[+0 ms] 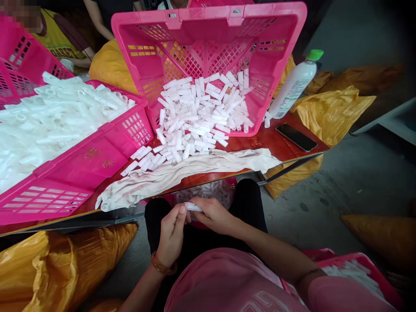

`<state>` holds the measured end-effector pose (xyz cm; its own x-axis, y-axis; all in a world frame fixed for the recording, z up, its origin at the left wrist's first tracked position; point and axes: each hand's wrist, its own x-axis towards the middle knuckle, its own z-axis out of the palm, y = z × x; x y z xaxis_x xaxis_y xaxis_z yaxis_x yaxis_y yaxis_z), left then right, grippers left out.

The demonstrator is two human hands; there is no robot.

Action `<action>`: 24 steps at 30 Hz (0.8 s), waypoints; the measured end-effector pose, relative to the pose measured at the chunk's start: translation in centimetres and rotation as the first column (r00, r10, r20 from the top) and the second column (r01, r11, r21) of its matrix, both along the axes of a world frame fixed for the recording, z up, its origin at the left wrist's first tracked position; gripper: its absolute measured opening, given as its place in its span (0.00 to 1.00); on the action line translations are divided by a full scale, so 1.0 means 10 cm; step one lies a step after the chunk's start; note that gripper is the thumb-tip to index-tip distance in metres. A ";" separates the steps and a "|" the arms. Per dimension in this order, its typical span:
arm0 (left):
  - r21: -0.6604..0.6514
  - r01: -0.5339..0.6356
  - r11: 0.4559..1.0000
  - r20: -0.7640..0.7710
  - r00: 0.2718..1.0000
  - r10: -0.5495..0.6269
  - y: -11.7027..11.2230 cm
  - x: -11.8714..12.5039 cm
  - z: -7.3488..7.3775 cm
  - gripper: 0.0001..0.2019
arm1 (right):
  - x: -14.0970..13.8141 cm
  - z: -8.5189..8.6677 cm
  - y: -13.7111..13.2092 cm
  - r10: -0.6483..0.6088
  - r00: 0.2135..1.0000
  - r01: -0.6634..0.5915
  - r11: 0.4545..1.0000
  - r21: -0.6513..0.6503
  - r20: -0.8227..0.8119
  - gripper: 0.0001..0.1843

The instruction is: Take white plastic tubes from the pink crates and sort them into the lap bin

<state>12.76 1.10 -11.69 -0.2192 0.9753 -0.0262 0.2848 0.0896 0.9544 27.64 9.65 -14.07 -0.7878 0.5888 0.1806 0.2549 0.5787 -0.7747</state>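
Note:
My left hand (171, 234) and my right hand (212, 214) meet over my lap, both pinched on one small white plastic tube (193, 207). A tipped pink crate (208, 47) on the red table (276, 145) spills several white tubes (195, 121) toward me. A crumpled whitish cloth (182, 171) lies along the table's near edge. Below the table, between my knees, a pink container with more white tubes (211, 190) shows partly.
A pink crate (74, 173) heaped with white plastic parts stands at left. A white bottle with green cap (294, 84) and a black phone (296, 137) lie at right. Yellow sacks (58, 260) sit around. Another pink crate (357, 271) is at my right. People sit opposite.

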 end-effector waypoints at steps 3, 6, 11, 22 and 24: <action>-0.063 0.191 0.980 -0.011 0.981 -0.192 -0.10 -0.08 -0.18 0.12 | 0.07 -0.12 0.00 0.145 0.989 -0.143 0.971 -0.193 -0.003 0.06; -0.245 0.336 0.910 0.109 0.942 -0.318 -0.18 -0.31 -0.43 0.16 | 0.04 -0.56 -0.03 0.228 0.965 -0.170 0.917 -0.360 0.126 0.06; -0.298 -0.108 0.948 0.073 0.988 0.135 -0.28 -0.79 -0.66 0.27 | -0.30 -1.28 0.02 0.073 0.941 0.044 0.942 -0.334 0.331 0.07; -0.251 0.037 0.967 -0.064 0.996 -0.055 -0.36 -1.13 -0.45 0.21 | -0.43 0.00 0.79 -0.026 0.980 -0.038 0.949 0.314 0.197 0.14; -0.125 0.037 0.991 -0.187 0.981 -0.060 -0.27 -1.23 -0.13 0.17 | -0.50 0.20 1.11 -0.159 0.960 -0.021 0.782 0.622 0.231 0.18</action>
